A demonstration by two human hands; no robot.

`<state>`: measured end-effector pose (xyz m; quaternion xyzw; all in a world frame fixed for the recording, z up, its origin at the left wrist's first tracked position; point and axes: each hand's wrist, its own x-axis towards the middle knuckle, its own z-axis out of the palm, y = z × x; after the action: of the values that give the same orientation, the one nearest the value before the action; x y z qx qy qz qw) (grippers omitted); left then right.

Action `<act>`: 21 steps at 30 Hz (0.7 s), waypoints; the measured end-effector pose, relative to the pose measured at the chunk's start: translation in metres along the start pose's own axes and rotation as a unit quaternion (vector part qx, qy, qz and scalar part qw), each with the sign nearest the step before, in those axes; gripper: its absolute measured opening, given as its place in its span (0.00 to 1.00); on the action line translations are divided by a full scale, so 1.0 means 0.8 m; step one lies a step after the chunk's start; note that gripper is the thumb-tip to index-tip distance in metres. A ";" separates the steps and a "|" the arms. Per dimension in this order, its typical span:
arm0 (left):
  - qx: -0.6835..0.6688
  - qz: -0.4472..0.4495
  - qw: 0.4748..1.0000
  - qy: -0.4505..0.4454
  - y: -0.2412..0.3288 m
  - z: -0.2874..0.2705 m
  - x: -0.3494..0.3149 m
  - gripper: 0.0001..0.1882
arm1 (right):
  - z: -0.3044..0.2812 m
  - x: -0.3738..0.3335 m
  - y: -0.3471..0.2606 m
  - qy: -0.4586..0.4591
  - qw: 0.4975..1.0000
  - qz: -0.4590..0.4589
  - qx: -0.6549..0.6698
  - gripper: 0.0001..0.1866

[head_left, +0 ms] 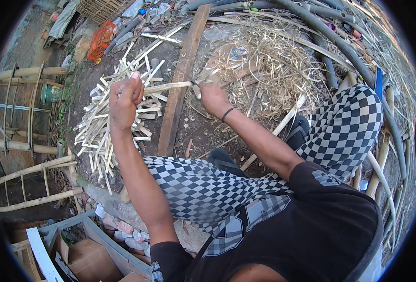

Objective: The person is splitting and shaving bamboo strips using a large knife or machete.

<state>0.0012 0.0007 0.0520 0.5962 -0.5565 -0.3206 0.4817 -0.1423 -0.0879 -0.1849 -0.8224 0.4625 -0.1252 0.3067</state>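
Note:
My left hand (124,103) is closed in a fist, thumb uppermost, round one end of a pale bamboo strip (169,87). The strip points right across a brown wooden plank (174,110). At its far end my right hand (213,99) is closed on a knife, whose thin dark blade (181,71) slants up and left over the plank. The handle is hidden inside my fingers. Beneath and around my left hand lies a heap of short split bamboo sticks (97,127).
Curly bamboo shavings (283,70) spread over the ground at the right. Long bamboo poles (349,51) lie along the far right. An orange plastic crate (101,40) sits at the far left. Bamboo frames (29,110) stand at the left, and a wooden box frame (109,244) is near the lower left.

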 end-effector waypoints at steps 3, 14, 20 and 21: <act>0.009 0.003 1.000 0.006 0.001 0.000 0.005 0.27 | -0.007 -0.004 -0.014 0.030 0.997 -0.048 0.057 0.13; -0.027 -0.002 1.000 0.004 0.001 0.006 0.008 0.27 | 0.023 -0.001 0.042 -0.034 0.996 0.075 0.029 0.16; -0.009 -0.003 1.000 0.014 0.005 0.007 0.009 0.28 | -0.005 -0.019 0.013 -0.003 0.998 -0.016 0.065 0.13; -0.008 -0.003 1.000 0.014 0.006 0.010 0.011 0.28 | 0.014 -0.018 0.036 0.008 0.998 -0.010 0.061 0.12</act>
<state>-0.0066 -0.0093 0.0551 0.5983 -0.5452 -0.3185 0.4933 -0.1645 -0.0831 -0.2103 -0.8057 0.4482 -0.1624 0.3516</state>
